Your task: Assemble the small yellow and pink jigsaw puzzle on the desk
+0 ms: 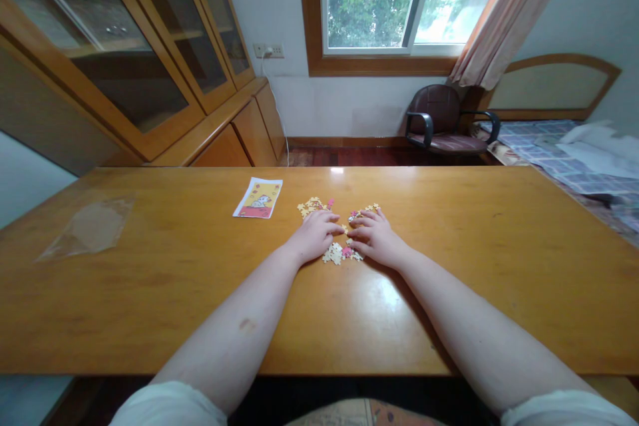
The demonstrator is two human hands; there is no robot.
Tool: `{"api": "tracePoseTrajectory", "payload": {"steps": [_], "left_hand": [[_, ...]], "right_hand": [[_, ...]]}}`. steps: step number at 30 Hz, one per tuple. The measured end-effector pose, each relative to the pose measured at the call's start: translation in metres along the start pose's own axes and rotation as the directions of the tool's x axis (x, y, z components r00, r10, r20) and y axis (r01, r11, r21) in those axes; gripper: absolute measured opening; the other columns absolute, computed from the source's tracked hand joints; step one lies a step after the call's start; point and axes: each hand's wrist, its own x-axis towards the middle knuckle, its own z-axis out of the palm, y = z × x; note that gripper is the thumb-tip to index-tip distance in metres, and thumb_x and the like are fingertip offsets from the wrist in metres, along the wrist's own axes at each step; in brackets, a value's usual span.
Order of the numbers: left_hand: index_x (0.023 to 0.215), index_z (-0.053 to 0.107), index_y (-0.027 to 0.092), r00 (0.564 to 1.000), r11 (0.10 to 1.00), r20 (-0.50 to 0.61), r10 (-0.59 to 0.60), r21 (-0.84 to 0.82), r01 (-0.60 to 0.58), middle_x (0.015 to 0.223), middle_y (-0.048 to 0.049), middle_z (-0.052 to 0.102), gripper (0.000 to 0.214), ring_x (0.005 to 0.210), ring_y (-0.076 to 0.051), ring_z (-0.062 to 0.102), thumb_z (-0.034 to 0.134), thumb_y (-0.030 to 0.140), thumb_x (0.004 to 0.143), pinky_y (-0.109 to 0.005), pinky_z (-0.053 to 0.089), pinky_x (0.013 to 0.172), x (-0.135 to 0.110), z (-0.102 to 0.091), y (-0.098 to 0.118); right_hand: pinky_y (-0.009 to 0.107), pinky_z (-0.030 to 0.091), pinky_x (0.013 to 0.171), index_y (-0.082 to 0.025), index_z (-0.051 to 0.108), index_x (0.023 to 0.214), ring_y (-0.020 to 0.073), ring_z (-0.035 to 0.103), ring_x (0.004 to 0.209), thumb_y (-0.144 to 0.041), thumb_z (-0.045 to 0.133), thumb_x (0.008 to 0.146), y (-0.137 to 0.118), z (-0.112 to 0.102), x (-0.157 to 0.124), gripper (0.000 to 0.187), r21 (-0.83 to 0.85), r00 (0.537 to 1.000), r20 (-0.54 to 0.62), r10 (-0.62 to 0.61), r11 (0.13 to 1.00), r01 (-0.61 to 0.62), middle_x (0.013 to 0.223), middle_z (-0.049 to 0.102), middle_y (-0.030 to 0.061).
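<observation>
Looking past the near edge of the table (344,339), I see open wood before the pieces (333,253), which lie under and between my left hand (315,234) and right hand (378,237). Both curl loosely; I can't tell whether either pinches one. A careless sweep could scatter them. Beyond, the card (259,198) sits left, short of the far edge.

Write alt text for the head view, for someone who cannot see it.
A person's left hand and right hand are among puzzle pieces on a wooden table. A picture card lies to the left, some clear plastic farther left.
</observation>
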Motion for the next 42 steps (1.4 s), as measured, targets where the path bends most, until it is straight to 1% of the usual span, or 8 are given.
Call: {"api": "tracePoseTrajectory", "payload": {"steps": [7, 11, 14, 18, 22, 25, 34, 42], "left_hand": [[0.126, 0.061, 0.031, 0.999, 1.000, -0.030, -0.018, 0.021, 0.019, 0.138, -0.0064, 0.052, 0.044, 0.130, -0.026, 0.041, 0.048, 0.015, 0.086, -0.052, 0.028, 0.112, -0.001, 0.004, 0.001], [0.113, 0.069, 0.024, 0.997, 1.000, -0.075, -0.024, -0.002, 0.024, 0.129, -0.0072, 0.059, 0.038, 0.123, -0.024, 0.048, 0.049, 0.011, 0.084, -0.046, 0.033, 0.110, 0.001, -0.001, 0.002], [0.101, 0.073, 0.023, 0.995, 0.999, -0.095, -0.043, -0.022, 0.042, 0.122, -0.0057, 0.064, 0.032, 0.119, -0.022, 0.051, 0.050, 0.010, 0.082, -0.044, 0.036, 0.108, 0.002, -0.005, 0.003], [0.097, 0.074, 0.024, 0.997, 1.000, -0.076, -0.017, -0.024, 0.015, 0.120, -0.0057, 0.064, 0.031, 0.117, -0.022, 0.052, 0.051, 0.010, 0.082, -0.045, 0.035, 0.109, 0.002, -0.005, 0.004], [0.113, 0.069, 0.031, 0.999, 0.999, -0.033, 0.042, -0.002, -0.042, 0.130, -0.0043, 0.059, 0.042, 0.125, -0.023, 0.046, 0.050, 0.009, 0.082, -0.049, 0.031, 0.112, -0.001, -0.001, 0.004], [0.120, 0.065, 0.036, 0.999, 1.000, 0.027, 0.027, 0.007, -0.027, 0.139, -0.0032, 0.052, 0.048, 0.131, -0.026, 0.040, 0.050, 0.010, 0.083, -0.054, 0.026, 0.113, -0.002, 0.001, 0.005], [0.085, 0.076, 0.027, 0.997, 0.997, -0.025, -0.074, 0.013, 0.075, 0.125, -0.0044, 0.063, 0.027, 0.128, -0.026, 0.044, 0.052, 0.013, 0.082, -0.053, 0.027, 0.112, 0.001, -0.006, 0.005], [0.083, 0.075, 0.024, 0.995, 0.997, -0.067, -0.071, -0.005, 0.071, 0.116, -0.0042, 0.067, 0.027, 0.120, -0.024, 0.051, 0.051, 0.010, 0.078, -0.048, 0.033, 0.110, 0.001, -0.009, 0.007]], "right_hand": [[0.058, 0.022, 0.109, -0.027, 0.074, 0.087, 0.0286, 0.047, 0.124, -0.031, 0.069, 0.080, 0.000, 0.001, 0.002, 0.010, 0.084, 0.998, -0.048, -0.037, 0.996, 0.041, 0.114, 0.068, 0.0051], [0.046, 0.039, 0.099, -0.024, 0.073, 0.080, 0.0235, 0.058, 0.106, -0.032, 0.067, 0.083, 0.004, -0.001, 0.005, 0.010, 0.189, 0.984, -0.170, -0.049, 0.979, 0.082, 0.099, 0.071, 0.0060], [0.040, 0.043, 0.089, -0.024, 0.074, 0.078, 0.0205, 0.059, 0.088, -0.033, 0.067, 0.083, 0.007, -0.001, 0.006, 0.013, 0.152, 0.972, -0.235, 0.031, 0.988, 0.005, 0.087, 0.071, 0.0054], [0.042, 0.038, 0.096, -0.026, 0.076, 0.081, 0.0213, 0.056, 0.092, -0.035, 0.068, 0.083, 0.005, 0.000, 0.004, 0.012, 0.038, 0.984, -0.167, 0.061, 0.998, -0.056, 0.091, 0.071, 0.0040], [0.053, 0.020, 0.109, -0.032, 0.075, 0.094, 0.0246, 0.049, 0.111, -0.032, 0.057, 0.089, -0.001, -0.004, 0.001, 0.018, -0.009, 0.997, -0.077, 0.007, 1.000, -0.008, 0.115, 0.066, 0.0016], [0.051, 0.019, 0.109, -0.030, 0.076, 0.091, 0.0228, 0.049, 0.111, -0.031, 0.051, 0.092, -0.002, -0.011, 0.000, 0.025, 0.020, 0.998, -0.066, -0.009, 1.000, 0.011, 0.116, 0.066, 0.0022], [0.057, 0.012, 0.112, -0.032, 0.077, 0.087, 0.0248, 0.045, 0.118, -0.039, 0.046, 0.095, 0.001, -0.011, 0.000, 0.032, 0.029, 1.000, -0.009, 0.024, 0.999, -0.024, 0.120, 0.065, -0.0002], [0.056, 0.014, 0.111, -0.032, 0.075, 0.098, 0.0257, 0.042, 0.122, -0.040, 0.041, 0.097, 0.004, -0.010, 0.000, 0.035, 0.014, 0.999, 0.014, 0.031, 0.999, -0.031, 0.124, 0.063, 0.0009]]}}
